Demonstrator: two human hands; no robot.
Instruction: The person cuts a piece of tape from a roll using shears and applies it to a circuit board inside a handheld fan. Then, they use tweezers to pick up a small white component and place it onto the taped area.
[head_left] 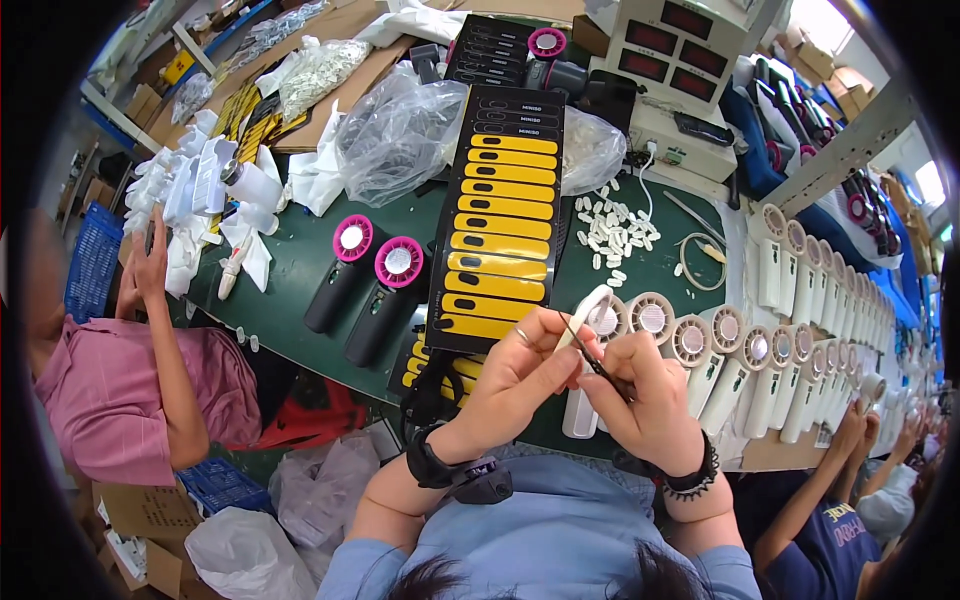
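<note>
Pinching the white part just right of the frame's middle, the left hand closes on it; the right hand clamps dark tweezers. The part looks light, stiff, perhaps slippery, best held by its edges.

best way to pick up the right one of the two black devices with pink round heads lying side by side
Probably by the long black handle, coming from the near side: it slants that way, narrower than the pink round head at the far end.
</note>
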